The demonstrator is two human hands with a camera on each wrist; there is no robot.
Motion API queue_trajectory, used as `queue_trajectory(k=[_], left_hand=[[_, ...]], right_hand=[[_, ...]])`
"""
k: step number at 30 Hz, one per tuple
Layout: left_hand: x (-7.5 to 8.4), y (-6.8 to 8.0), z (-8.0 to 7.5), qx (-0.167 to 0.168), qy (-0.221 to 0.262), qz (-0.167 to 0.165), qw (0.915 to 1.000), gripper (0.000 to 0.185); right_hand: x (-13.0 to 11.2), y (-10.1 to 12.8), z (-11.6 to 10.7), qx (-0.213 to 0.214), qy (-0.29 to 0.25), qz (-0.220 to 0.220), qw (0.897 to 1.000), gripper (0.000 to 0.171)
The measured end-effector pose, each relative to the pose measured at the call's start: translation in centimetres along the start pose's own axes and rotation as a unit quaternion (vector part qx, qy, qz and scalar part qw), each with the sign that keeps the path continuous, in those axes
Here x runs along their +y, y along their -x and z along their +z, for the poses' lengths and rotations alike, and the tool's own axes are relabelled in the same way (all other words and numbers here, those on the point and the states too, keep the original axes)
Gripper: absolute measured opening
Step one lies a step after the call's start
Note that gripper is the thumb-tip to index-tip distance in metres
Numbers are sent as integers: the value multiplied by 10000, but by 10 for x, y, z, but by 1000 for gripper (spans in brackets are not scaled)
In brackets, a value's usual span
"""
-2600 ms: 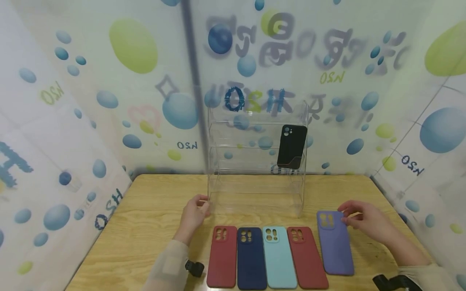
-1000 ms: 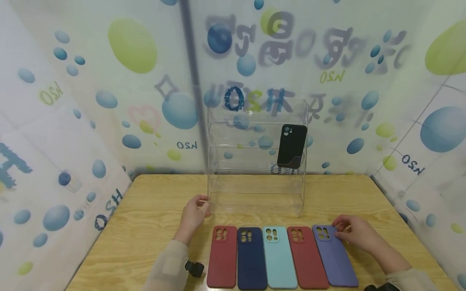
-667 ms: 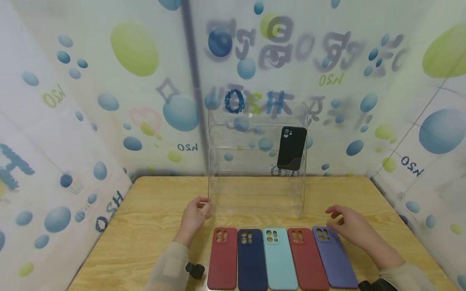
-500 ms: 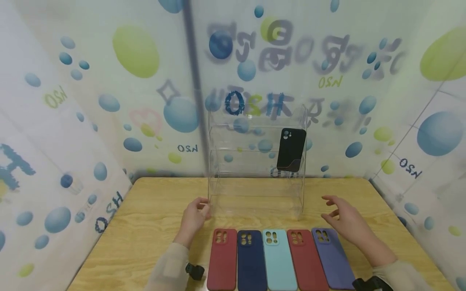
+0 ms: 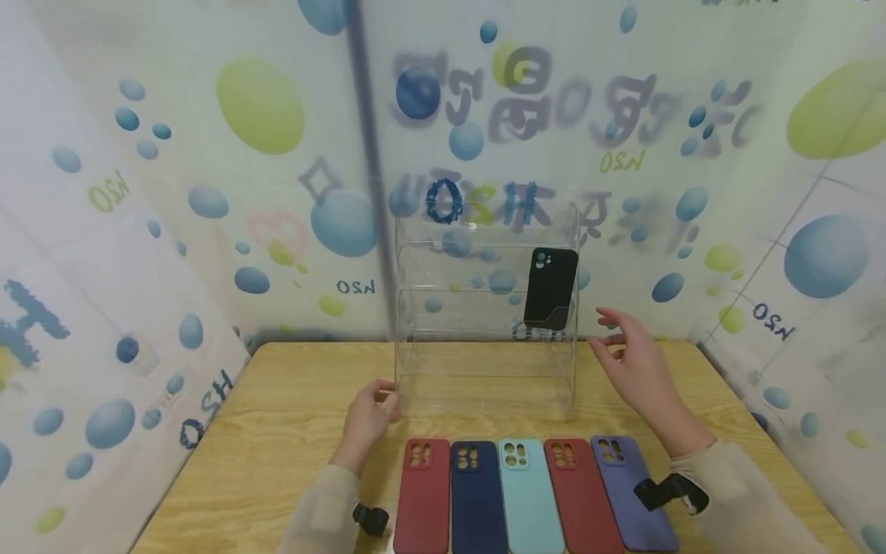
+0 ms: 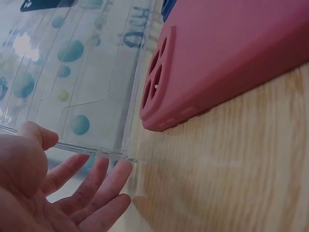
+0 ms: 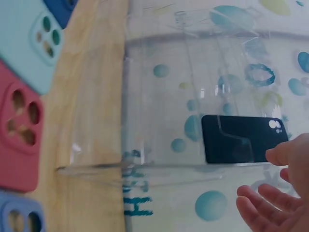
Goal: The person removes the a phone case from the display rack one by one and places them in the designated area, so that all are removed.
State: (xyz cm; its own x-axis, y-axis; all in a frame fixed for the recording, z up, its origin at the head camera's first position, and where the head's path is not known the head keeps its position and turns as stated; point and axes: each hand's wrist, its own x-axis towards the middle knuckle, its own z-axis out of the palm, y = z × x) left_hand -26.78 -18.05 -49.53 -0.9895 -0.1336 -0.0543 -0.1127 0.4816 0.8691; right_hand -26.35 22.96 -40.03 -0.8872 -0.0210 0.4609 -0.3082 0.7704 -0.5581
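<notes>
A clear tiered display rack (image 5: 484,377) stands on the table against the wall. My left hand (image 5: 370,415) holds its left side near the bottom; in the left wrist view the panel's edge lies between the thumb and the fingers. A black phone case (image 5: 554,281) leans in the right end of an upper tier. My right hand (image 5: 637,369) is raised just right of the rack, fingers spread, holding nothing. In front lies a row of phone cases: red (image 5: 422,500), navy (image 5: 479,500), light blue (image 5: 531,500), red (image 5: 587,500) and purple (image 5: 626,481), the last partly behind the wrist camera.
The wooden table (image 5: 277,431) meets a back wall (image 5: 291,192) printed with coloured bubbles. Side walls slope in at both sides. Black wrist cameras, the left one (image 5: 371,520) among them, sit at the sleeves.
My right hand set the purple case down beside the right red one, let go of it, and moved up and left towards the rack's right side. The left hand stayed on the rack.
</notes>
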Motion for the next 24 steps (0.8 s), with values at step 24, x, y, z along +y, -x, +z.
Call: queue_trajectory(k=[24], left_hand=[[-6,-1,0,-4,64,76,10000,27]], right_hand=[[-49,-76,25,1235,-553,510,9895,49]])
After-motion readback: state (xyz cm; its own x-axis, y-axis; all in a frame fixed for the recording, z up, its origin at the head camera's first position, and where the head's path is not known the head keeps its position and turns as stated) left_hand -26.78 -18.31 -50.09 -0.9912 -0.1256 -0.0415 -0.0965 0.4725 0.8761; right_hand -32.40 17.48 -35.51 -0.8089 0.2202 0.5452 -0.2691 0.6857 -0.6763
